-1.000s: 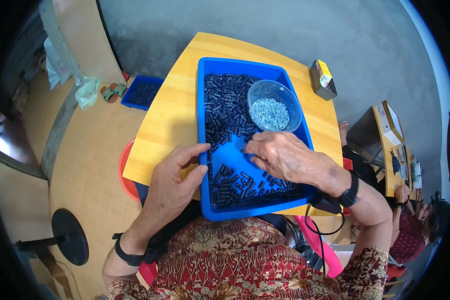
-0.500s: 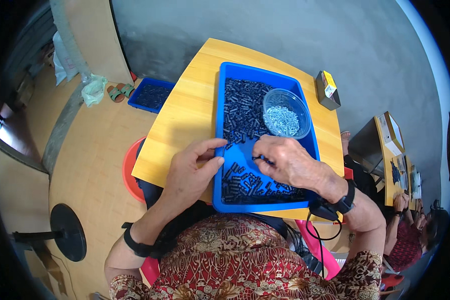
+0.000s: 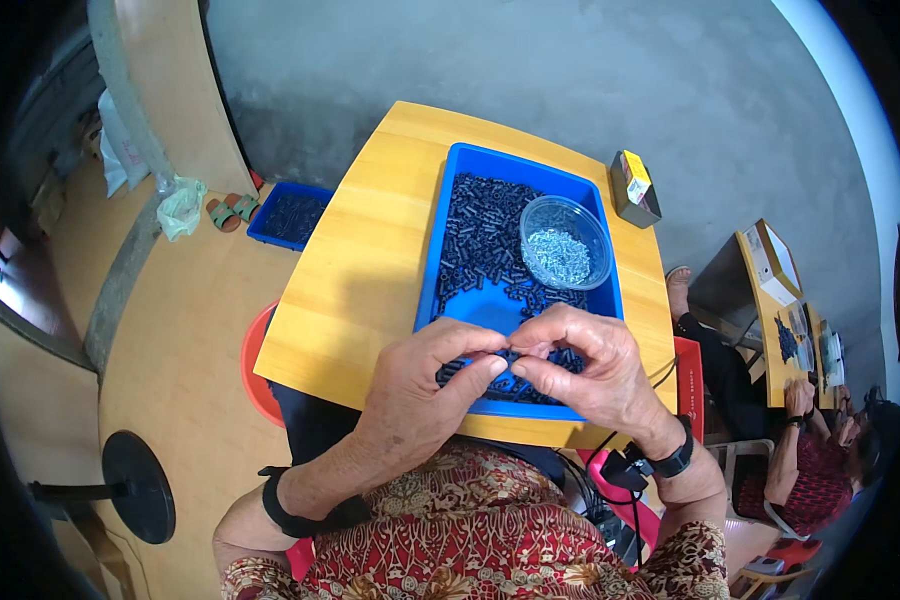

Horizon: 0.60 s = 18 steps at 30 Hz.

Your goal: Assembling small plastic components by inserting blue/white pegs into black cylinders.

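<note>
My left hand [image 3: 415, 385] and my right hand [image 3: 600, 372] meet fingertip to fingertip over the near part of a blue tray [image 3: 431, 287]. Both pinch, thumb against index finger, on a small black tube-like piece that the fingertips mostly cover. Many similar black pieces [image 3: 478, 225] fill the tray's far and left parts, and more lie beneath my hands. A clear round tub [image 3: 608, 250] sits inside the tray at the right, holding small silvery metal parts [image 3: 557, 257] too fine to make out.
The tray rests on a yellow wooden table [image 3: 335, 290]. A dark box with a yellow pack [image 3: 634, 180] stands at its far right edge. On the floor at left are another blue tray [image 3: 290, 213] and a red basin [image 3: 259, 365]. A co-worker [image 3: 805, 475] sits at right.
My left hand has left the tray's left rim and moved right. My right hand has come nearer to me with the black piece, and the two hands now meet at the fingertips.
</note>
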Tool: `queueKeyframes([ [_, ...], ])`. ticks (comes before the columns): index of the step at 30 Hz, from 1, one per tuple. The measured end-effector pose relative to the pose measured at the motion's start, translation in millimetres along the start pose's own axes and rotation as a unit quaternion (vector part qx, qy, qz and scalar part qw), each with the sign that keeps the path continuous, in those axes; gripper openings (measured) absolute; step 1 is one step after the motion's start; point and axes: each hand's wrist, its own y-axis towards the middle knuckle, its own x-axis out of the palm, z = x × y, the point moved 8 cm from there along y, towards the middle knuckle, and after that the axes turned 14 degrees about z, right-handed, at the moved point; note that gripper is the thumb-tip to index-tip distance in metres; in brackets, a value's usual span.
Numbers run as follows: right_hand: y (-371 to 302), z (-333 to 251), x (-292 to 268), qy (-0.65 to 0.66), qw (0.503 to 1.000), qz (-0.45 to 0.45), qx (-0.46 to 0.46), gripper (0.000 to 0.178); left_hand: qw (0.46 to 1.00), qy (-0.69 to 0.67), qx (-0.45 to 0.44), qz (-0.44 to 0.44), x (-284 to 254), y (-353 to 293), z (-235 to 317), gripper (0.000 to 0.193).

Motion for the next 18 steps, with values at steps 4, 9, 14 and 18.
queueKeyframes([
  [4,-7.9,-8.5,-1.8,-0.049,0.997,0.019,-0.052,0.021,0.992,-0.055,-0.112,-0.013,10.7,-3.2,-14.8,0.015],
  [9,-14.4,-9.2,-1.4,-0.051,0.989,0.041,-0.131,0.025,0.983,-0.08,-0.159,-0.037,19.2,-0.7,-24.1,0.014],
  [14,-15.6,-14.5,-8.0,-0.054,0.979,0.065,-0.185,0.029,0.971,-0.093,-0.218,-0.008,15.8,1.6,-20.0,0.011],
  [18,-17.9,-14.0,-15.6,-0.089,0.966,0.106,-0.218,0.023,0.967,-0.118,-0.224,-0.037,28.5,5.6,-19.1,0.011],
])
